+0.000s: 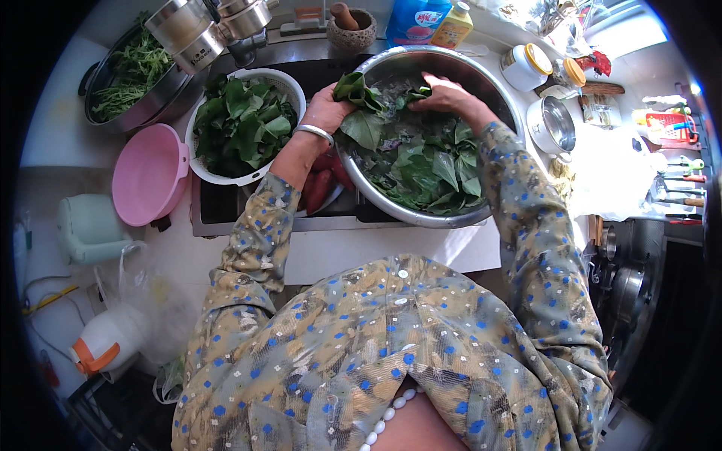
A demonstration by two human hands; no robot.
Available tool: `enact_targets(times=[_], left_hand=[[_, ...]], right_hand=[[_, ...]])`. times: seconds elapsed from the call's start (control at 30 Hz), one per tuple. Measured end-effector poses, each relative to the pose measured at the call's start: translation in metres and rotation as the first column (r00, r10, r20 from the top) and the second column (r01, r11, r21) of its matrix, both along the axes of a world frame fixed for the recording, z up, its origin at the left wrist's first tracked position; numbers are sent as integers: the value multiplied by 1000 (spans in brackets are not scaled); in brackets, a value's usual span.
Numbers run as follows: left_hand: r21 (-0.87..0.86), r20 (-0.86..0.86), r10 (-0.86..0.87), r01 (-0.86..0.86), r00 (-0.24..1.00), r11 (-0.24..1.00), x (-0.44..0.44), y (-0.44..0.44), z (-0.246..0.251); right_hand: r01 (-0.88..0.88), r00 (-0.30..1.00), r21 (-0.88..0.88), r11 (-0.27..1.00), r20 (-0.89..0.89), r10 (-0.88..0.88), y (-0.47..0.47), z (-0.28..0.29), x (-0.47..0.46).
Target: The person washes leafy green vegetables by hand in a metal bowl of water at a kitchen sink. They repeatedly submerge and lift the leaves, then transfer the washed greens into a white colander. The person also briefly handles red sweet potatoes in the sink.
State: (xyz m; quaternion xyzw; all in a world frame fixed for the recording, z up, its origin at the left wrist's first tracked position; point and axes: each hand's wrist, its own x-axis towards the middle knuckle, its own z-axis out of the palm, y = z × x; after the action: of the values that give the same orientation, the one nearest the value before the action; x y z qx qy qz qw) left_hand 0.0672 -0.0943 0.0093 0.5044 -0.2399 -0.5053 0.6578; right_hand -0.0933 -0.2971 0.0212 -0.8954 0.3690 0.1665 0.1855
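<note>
A large stainless steel basin [430, 221] holds water with broad green leaves [423, 169] in it. At its left rim my left hand [329, 108] grips a small bunch of leaves [354, 90]. My right hand [448, 97] is over the water inside the basin, its fingers closed on some leaves [414, 97]; the fingertips are partly hidden. Left of my left hand, a white plastic colander [243, 179] is heaped with green leaves [245, 127]. Reddish sweet potatoes [320, 189] lie in a dish between colander and basin, partly under my left forearm.
A pink plastic basin [148, 175] stands at the left, below a steel pot [132, 115] of leafy greens. Behind the steel basin are a stone mortar [351, 36] and bottles [416, 22]. A small white-sided pot [550, 127] and lidded jars [524, 67] stand at the right.
</note>
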Motion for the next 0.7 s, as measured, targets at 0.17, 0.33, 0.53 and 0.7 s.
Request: enact_targets(times=[0.17, 0.33, 0.53, 0.7], left_hand=[[-26, -23, 0, -1, 1000, 1000, -2, 0, 1], [14, 5, 7, -7, 1000, 1000, -5, 0, 6], [6, -124, 25, -24, 992, 1000, -17, -18, 29], [-240, 26, -202, 202, 979, 950, -49, -38, 45]], right_hand=[[-191, 981, -89, 977, 8, 193, 54, -24, 14], [44, 865, 126, 991, 492, -101, 6, -2, -4], [148, 646, 729, 668, 440, -624, 37, 78, -19], [-107, 452, 959, 263, 283, -846, 54, 74, -18]])
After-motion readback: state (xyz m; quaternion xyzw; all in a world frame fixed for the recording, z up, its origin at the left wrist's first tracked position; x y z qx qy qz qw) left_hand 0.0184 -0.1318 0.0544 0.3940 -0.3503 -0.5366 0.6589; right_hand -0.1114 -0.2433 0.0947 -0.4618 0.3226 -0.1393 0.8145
